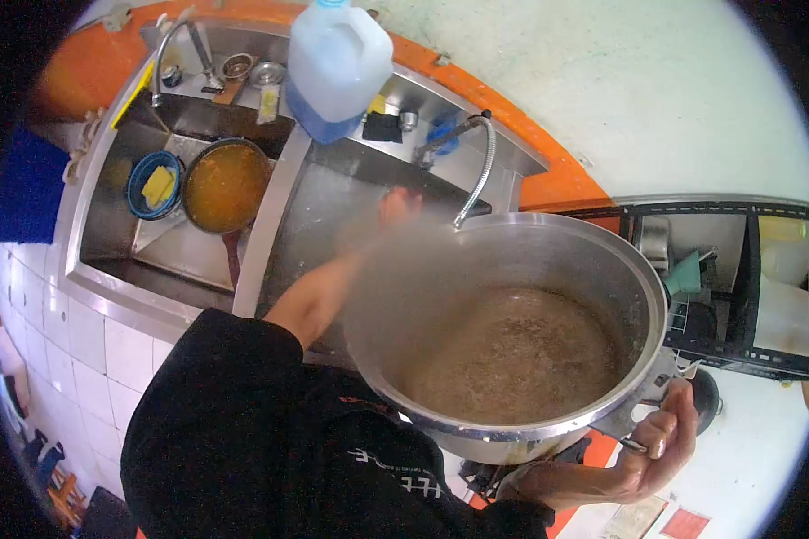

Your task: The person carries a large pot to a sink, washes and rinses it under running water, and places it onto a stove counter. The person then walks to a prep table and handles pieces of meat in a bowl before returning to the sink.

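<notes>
A large, deep metal pot (647,310) is tilted towards me beside the sink, with a brownish, wet-looking inside bottom. My right hand (652,454) is closed round the side handle at the pot's lower right. Beyond the pot's left rim, my left hand (401,205) reaches over the right sink basin (319,211). A grey blur covers part of that hand and of the pot's left side, so its fingers and anything in them cannot be made out. Just above the pot's far rim hangs a flexible metal faucet hose (489,166).
In the left basin (175,251) sit a pan of orange-brown liquid (227,189) and a blue container (137,193) holding yellow sponges (159,186). A jug of blue liquid (337,76) stands on the sink's back ledge. Black metal shelving (737,352) is at right.
</notes>
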Available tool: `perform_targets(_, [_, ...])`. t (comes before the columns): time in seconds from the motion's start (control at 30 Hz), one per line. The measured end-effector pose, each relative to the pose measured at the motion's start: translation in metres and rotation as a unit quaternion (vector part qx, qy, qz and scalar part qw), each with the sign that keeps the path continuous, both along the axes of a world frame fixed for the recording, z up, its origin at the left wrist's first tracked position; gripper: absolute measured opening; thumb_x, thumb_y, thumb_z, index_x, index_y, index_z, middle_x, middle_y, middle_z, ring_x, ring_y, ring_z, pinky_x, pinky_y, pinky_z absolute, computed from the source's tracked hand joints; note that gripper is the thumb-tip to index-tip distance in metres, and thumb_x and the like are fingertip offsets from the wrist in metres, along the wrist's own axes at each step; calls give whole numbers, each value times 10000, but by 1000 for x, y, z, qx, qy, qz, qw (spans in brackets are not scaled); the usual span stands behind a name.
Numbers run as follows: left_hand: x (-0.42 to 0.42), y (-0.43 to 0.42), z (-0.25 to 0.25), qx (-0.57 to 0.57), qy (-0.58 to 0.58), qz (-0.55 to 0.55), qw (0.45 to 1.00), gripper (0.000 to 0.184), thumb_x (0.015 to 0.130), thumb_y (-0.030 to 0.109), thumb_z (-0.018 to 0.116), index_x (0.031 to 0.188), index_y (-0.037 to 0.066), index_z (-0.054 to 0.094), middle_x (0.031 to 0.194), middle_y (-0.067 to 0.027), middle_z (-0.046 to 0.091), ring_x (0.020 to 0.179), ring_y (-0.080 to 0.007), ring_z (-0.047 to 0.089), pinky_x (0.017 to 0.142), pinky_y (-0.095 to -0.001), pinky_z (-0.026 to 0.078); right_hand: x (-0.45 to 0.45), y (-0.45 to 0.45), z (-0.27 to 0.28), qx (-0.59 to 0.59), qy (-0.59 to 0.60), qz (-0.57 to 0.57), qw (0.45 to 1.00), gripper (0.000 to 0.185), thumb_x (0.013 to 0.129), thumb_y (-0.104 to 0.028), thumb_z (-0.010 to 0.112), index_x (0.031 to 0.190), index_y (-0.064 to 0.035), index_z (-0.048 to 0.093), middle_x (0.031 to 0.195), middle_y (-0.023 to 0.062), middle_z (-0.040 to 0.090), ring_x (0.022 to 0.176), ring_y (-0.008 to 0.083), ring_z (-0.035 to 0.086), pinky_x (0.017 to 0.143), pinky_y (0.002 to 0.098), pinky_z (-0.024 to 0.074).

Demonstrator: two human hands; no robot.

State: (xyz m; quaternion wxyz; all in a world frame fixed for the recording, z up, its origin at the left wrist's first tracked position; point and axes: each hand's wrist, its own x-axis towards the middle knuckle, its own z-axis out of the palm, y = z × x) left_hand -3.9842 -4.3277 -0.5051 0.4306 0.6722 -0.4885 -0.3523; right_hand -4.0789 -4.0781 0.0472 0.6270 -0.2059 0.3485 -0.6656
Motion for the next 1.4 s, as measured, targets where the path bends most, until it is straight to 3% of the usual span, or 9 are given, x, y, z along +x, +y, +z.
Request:
perform_targets(0.07, [3,-27,26,-51,-1,29,998,493,848,408,669,1044,-44,646,1070,-245,659,957,-411,643,856,-465,495,-1,0,-5,-8,2,-177,984,119,1023,-66,315,1031,6,409,791,22,407,474,0,210,349,188,191])
perform_targets(0.33, [16,-86,28,12,-39,-124,991,425,890,399,641,1032,-1,633,879,-265,670,798,-437,668,779,-471,539,-25,3,-15,-34,-107,-175,978,91,1019,-87,292,1027,-58,378,787,-15,364,436,34,173,393,224,182])
perform_targets(0.4, [19,-89,17,51,85,-110,989,379,924,361,606,953,-15,647,830,-236,687,714,-372,689,711,-442,566,-26,-1,-16,-28,-106,-155,982,90,1017,-86,291,1022,-59,377,774,-11,355,444,32,184,393,215,182])
perform_targets(0.47, [19,-79,22,268,474,-1,839,374,971,331,536,984,-30,633,883,-185,708,658,-293,687,641,-408,576,-20,-4,-15,-23,-117,-121,985,63,1016,-75,304,966,-93,338,730,-27,313,451,22,184,405,220,192])
perform_targets(0.6, [12,-45,66,194,404,-119,886,402,1021,358,436,1079,-6,596,992,-131,688,737,-201,668,702,-330,566,-14,-10,-17,-15,-158,-113,981,118,1016,-68,319,918,-130,301,636,-60,237,451,12,175,427,227,208])
perform_targets(0.73, [47,23,171,230,505,-298,776,368,1055,306,360,1229,32,534,1011,-92,662,790,-128,614,729,-265,512,-18,-8,-26,-18,-177,-97,979,107,1016,-75,319,925,-128,300,602,-67,212,442,16,166,440,224,215])
perform_targets(0.93, [37,28,180,-89,337,-433,831,331,1034,218,453,1271,1,533,1069,-72,684,899,-112,602,858,-288,500,-4,-13,-34,-25,-160,-83,983,92,1008,-52,319,942,-114,303,639,-45,240,442,15,179,409,217,206])
perform_targets(1.23, [21,7,164,-76,283,-554,779,444,973,197,576,1345,-21,467,1271,-175,604,1143,-212,590,981,-356,468,14,-22,-29,-30,-171,-61,983,125,992,-19,314,914,-111,281,686,-31,244,451,13,167,379,205,184])
perform_targets(1.4, [7,151,134,-309,-216,-659,651,653,1003,356,407,1488,-33,209,1550,-258,191,1459,-362,149,1190,-465,135,20,-28,-34,-11,-159,-72,985,140,995,-17,317,907,-120,282,715,-27,253,462,19,165,388,217,159])
